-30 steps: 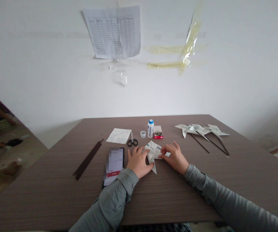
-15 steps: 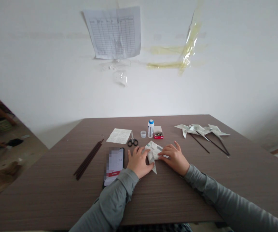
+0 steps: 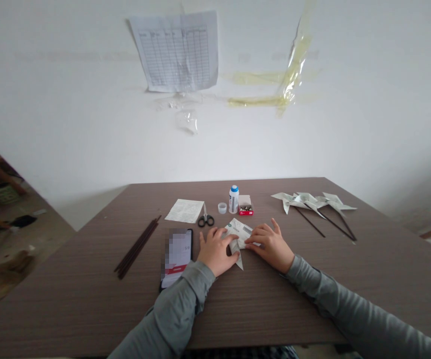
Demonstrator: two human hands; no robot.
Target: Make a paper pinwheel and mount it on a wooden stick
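The left hand (image 3: 216, 253), fingers spread, touches folded paper (image 3: 240, 231) at eight o'clock, the right hand (image 3: 274, 248), fingers bunched, pinch unclear, at four.

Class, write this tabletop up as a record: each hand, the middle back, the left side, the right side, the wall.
Left hand: fingers on folded paper
Right hand: fingertips at the folded paper's right edge
Middle back: clear cup, blue-capped bottle, open red box
Left side: dark sticks, phone, flat paper sheet, scissors
Right side: three paper pinwheels
Wall: printed chart, yellowish tape
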